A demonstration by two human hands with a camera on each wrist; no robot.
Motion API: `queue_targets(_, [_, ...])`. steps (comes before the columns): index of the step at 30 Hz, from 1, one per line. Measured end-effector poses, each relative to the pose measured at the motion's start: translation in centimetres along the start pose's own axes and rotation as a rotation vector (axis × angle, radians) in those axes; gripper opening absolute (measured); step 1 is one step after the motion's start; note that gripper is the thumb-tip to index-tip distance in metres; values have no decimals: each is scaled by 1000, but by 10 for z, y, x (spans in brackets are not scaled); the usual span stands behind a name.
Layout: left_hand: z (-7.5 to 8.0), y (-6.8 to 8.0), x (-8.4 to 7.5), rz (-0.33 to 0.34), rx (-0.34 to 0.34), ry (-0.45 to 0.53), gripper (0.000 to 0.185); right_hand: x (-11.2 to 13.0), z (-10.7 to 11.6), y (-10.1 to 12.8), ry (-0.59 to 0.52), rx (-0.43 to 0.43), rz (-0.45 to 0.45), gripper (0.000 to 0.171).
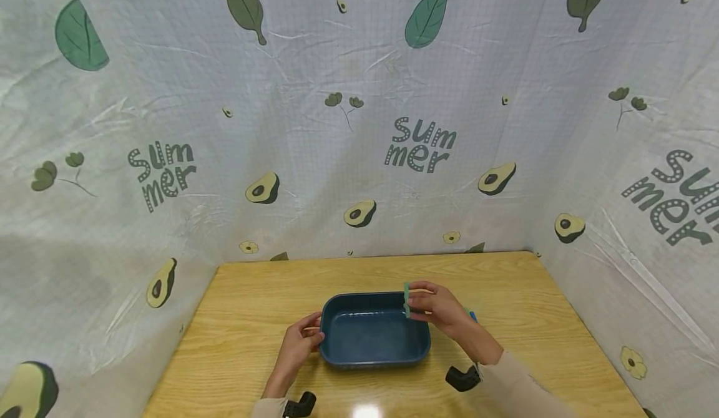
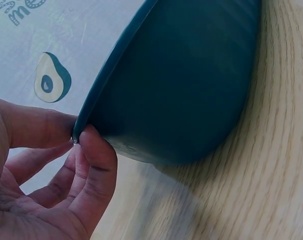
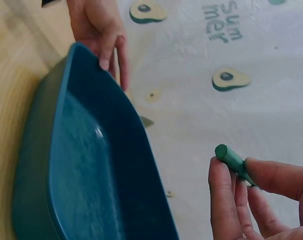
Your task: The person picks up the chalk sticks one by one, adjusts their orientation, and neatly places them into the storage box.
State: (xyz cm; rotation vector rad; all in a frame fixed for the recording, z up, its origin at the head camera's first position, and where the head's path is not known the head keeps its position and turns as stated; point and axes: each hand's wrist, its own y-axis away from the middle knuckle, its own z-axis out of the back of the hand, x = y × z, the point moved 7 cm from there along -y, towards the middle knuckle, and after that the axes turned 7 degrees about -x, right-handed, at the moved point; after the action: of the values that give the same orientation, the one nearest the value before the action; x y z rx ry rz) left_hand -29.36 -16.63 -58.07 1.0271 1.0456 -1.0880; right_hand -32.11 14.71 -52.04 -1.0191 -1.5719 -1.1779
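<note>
Dark teal-blue tray point(image 1: 373, 337), green crayon point(image 3: 235, 163), light oak wood-grain worktop point(image 1: 253, 318), white gridded backdrop point(image 1: 359, 125) printed with avocados, green leaves, grey "summer" lettering, beige sleeve point(image 1: 522, 390)

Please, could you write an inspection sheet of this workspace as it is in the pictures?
Surface: wooden table, with a light glare at the near edge.
Job's things: dark blue tray, nothing in it; green stick.
Clutter: small blue thing behind the right wrist, unclear.
Grippers: left hand pinches the tray rim; right hand holds the green stick at the tray's far right corner.
Cables: nothing seen.
Surroundings: avocado-print cloth on three sides.
</note>
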Motion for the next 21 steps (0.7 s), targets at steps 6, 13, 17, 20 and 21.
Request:
queue_targets(6, [-2, 1, -2, -11, 3, 18, 51, -5, -19, -5, 9, 14, -3, 41])
queue_targets(13, [-3, 3, -1, -24, 9, 26, 50, -19, -44, -11, 10, -4, -25, 42])
queue_targets(17, [-3, 3, 0, -15, 7, 34, 50, -26, -57, -12, 5, -3, -49, 43])
queue_targets(20, [-3, 2, -1, -12, 5, 34, 50, -30, -65, -14, 0, -3, -61, 45])
queue_targets(21, [-3, 2, -1, -13, 5, 32, 50, -31, -67, -15, -3, -5, -65, 46])
